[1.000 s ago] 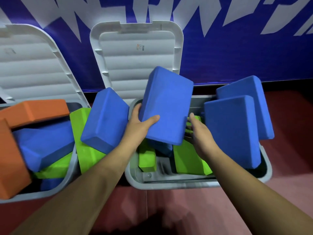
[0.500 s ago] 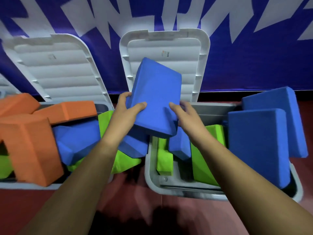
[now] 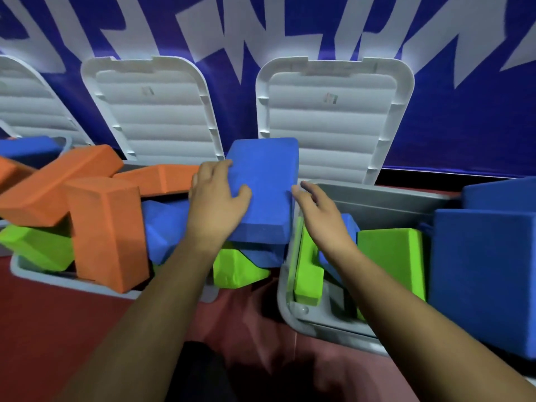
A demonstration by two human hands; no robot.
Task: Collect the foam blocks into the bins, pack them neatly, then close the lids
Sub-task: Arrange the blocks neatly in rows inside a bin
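Left grip [image 3: 217, 204] clasps a blue rectangular foam block [image 3: 266, 192]; right grip [image 3: 322, 219] loose, fingers apart. Grey plastic bins [image 3: 377, 201] jumbled, white ribbed lids [image 3: 333, 126] up: packing unfinished.

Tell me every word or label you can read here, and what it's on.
Wall banner: big white letters, cropped at the top; no word readable.
Middle lid, small sticker: too blurred.
Right lid, small label: too blurred.

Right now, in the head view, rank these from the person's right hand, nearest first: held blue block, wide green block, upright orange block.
1. held blue block, at the fingertips of the right hand, on its left.
2. wide green block, just right of the wrist.
3. upright orange block, far left.
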